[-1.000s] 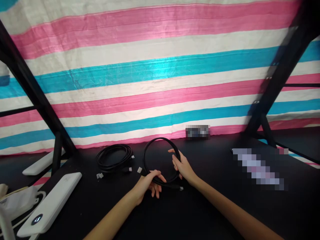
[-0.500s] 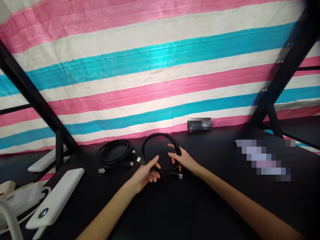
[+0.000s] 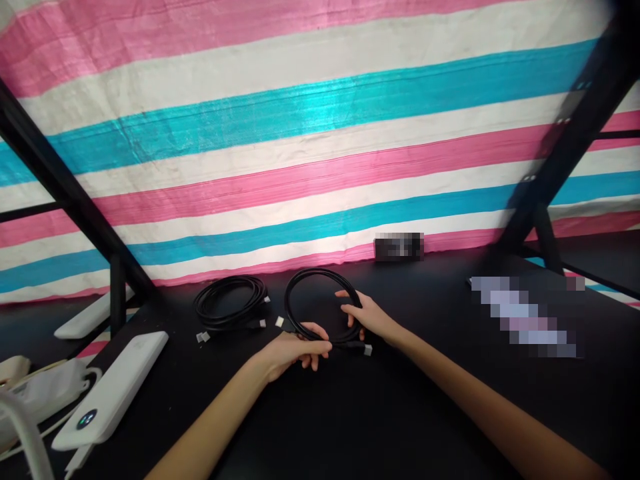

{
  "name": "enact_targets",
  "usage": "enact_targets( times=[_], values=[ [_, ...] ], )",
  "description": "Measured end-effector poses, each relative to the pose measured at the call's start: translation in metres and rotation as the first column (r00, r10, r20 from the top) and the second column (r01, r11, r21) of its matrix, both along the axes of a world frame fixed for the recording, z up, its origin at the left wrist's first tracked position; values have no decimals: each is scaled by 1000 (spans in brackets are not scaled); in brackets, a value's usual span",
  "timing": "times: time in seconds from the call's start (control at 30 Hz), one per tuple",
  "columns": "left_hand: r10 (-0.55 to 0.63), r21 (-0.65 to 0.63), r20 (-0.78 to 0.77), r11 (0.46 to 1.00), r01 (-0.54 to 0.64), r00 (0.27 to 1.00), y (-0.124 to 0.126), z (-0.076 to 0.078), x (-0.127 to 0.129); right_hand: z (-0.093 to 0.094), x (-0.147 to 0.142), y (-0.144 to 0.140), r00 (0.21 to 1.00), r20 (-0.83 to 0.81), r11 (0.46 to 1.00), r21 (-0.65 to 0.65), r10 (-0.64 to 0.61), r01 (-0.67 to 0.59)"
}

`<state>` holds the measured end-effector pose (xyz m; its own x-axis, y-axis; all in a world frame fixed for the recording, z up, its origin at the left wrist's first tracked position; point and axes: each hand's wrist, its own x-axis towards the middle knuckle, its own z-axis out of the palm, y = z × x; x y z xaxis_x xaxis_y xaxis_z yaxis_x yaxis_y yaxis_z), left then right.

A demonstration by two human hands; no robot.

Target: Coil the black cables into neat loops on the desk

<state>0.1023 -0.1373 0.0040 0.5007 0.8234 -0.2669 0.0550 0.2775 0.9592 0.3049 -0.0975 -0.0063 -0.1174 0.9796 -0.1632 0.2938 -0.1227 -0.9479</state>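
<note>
Holding a cable coil's edges [image 3: 320, 272], with room rightward.

No lettering can be read
Left of the hands [image 3: 295, 348], the round display [image 3: 87, 419] on the white slab [image 3: 123, 381] shows lit marks, too small to read.

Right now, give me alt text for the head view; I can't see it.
A left hand and right hand hold a coiled black cable at a black table. A second coil lies to its left, and a white device with a round display farther left; a striped sheet hangs behind.
</note>
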Motion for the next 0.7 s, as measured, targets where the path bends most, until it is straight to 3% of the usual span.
enact_targets(
  times=[0.37, 0.53, 0.7],
  values=[
    [24, 22, -38, 999, -24, 999, -3, 0, 2, 2, 0, -2, 1000, -7, 1000, 22, 1, -1],
    [44, 30, 4, 999, -44, 999, 0, -8, 3, -2, 0, 1, 1000, -7, 999, 35, 3, -3],
    [104, -6, 61, 995, -104, 993, 3, -7, 2, -7, 1, 3, 1000, -15, 996, 85, 22, -21]
  ],
)
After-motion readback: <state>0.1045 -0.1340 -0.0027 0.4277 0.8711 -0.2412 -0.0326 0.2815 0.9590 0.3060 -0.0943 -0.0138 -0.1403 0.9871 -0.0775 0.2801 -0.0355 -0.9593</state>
